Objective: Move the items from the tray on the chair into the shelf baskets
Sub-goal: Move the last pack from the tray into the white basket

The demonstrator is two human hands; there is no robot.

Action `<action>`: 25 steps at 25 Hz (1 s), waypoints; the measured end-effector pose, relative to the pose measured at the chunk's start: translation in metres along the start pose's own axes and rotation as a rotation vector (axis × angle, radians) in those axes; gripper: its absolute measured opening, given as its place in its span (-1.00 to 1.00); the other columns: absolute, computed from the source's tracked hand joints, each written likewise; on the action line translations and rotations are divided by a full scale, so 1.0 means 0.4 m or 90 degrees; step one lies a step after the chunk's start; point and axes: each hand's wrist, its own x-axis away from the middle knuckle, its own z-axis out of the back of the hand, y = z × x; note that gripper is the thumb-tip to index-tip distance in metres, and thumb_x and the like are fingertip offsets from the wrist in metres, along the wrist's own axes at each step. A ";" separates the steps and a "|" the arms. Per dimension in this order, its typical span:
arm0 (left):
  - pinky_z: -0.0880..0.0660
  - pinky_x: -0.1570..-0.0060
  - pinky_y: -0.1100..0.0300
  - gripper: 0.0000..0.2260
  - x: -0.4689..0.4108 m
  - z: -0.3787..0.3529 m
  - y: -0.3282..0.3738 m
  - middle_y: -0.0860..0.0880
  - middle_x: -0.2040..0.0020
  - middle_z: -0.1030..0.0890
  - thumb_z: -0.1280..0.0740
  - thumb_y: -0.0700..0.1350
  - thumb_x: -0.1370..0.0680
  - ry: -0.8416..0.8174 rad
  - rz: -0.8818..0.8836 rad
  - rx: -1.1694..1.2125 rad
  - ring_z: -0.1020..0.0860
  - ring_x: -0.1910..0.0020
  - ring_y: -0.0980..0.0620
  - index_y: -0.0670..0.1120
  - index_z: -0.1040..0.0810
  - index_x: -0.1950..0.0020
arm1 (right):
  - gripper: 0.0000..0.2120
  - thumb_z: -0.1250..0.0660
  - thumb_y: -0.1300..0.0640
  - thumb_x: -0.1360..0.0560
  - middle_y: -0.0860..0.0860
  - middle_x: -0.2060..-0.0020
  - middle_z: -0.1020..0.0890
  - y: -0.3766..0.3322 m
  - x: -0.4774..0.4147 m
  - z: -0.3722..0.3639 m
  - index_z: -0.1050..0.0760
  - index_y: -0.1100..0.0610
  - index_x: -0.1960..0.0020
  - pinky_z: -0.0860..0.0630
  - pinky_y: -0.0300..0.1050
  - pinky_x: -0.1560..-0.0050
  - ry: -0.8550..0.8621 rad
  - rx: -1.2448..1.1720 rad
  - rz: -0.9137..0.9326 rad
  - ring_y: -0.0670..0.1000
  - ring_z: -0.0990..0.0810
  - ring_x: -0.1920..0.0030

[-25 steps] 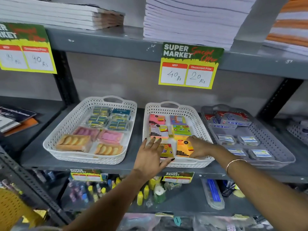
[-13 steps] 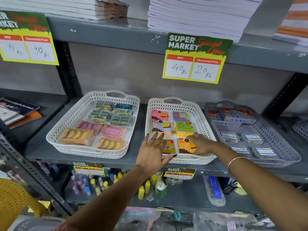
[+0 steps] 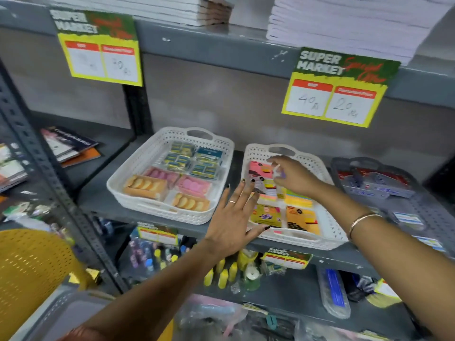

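Observation:
The middle white basket (image 3: 328, 233) on the shelf holds bright sticky-note packs: a pink one (image 3: 257, 167) at the back and an orange one (image 3: 302, 219) at the front. My right hand (image 3: 294, 177) hovers over the basket's middle, fingers pinched on a small white and purple pack (image 3: 278, 171). My left hand (image 3: 232, 219) lies flat with spread fingers over the basket's front left corner, holding nothing. A corner of the grey tray (image 3: 61, 313) shows at the bottom left by the yellow chair (image 3: 29, 267); its contents are hidden.
A white basket (image 3: 118, 191) of eraser packs stands to the left, a grey basket (image 3: 418, 205) of small boxes to the right. Price signs (image 3: 337, 87) hang from the upper shelf under paper stacks. The lower shelf holds glue bottles (image 3: 222, 276) and bagged goods.
My right hand has risen from the basket's front toward its back and now pinches a small pack. My left hand has stayed at the front left corner. The view has swung left.

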 end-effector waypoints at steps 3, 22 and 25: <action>0.00 -0.38 -0.10 -0.45 0.083 0.045 -0.087 -0.15 -0.47 -0.24 -0.06 0.20 -0.55 0.071 0.068 -0.007 -0.11 -0.46 -0.09 -0.16 -0.40 -0.35 | -0.63 -0.27 0.35 -0.40 0.17 -0.04 -0.60 -0.157 -0.080 -0.026 -0.48 0.16 -0.19 -0.50 -0.05 -0.02 0.096 -0.111 0.074 0.12 -0.57 0.06; 0.10 -0.39 0.00 -0.31 1.438 -0.138 -0.334 -0.23 -0.37 -0.38 0.04 0.32 -0.56 -0.366 0.620 -0.049 0.03 -0.48 -0.05 -0.22 -0.46 -0.30 | -0.58 -0.16 0.29 -0.52 0.11 -0.40 -0.36 -0.855 0.111 -1.239 -0.30 0.15 -0.38 -0.35 0.06 -0.30 -0.536 0.026 0.555 0.10 -0.30 -0.42; 0.13 -0.41 0.04 -0.32 1.526 -0.162 -0.336 -0.24 -0.37 -0.39 0.01 0.33 -0.55 -0.398 0.619 -0.015 -0.16 -0.43 -0.09 -0.20 -0.45 -0.32 | -0.56 -0.14 0.34 -0.49 0.18 -0.38 -0.37 -0.893 0.160 -1.409 -0.31 0.21 -0.37 -0.32 0.09 -0.34 -0.564 0.065 0.618 0.14 -0.29 -0.42</action>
